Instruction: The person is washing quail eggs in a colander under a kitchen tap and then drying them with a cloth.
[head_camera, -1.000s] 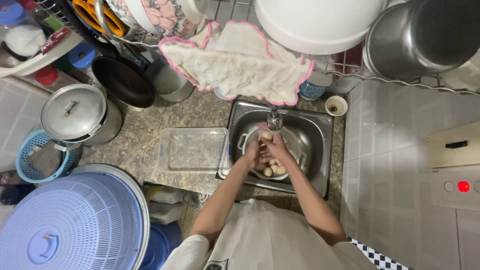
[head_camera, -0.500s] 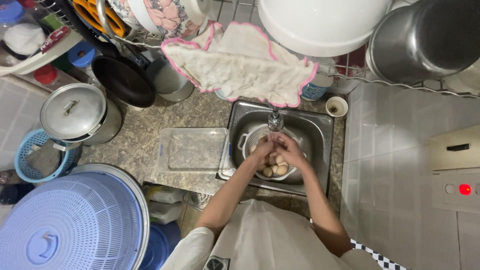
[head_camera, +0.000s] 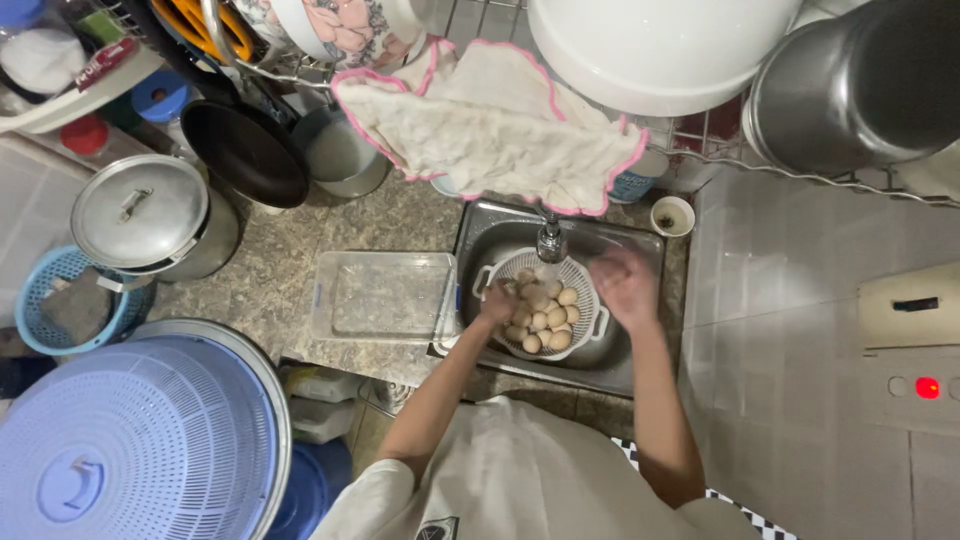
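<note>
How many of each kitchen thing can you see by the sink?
Colander with small round pieces in it: 1
Clear plastic tub: 1
Lidded metal pot: 1
Black frying pan: 1
Pink-edged cloth: 1
Blue basket: 1
Small cup: 1
Total: 7

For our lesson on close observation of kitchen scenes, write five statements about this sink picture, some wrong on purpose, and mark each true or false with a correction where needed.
1. The white colander in the sink holds small pale round items. True.
2. The left hand rests on the pot lid. False: it is at the colander's left edge, among the round items.
3. The right hand is above the colander's right side. True.
4. The clear plastic container sits inside the sink. False: it is on the counter, left of the sink.
5. A pink-edged cloth hangs above the tap. True.
</note>
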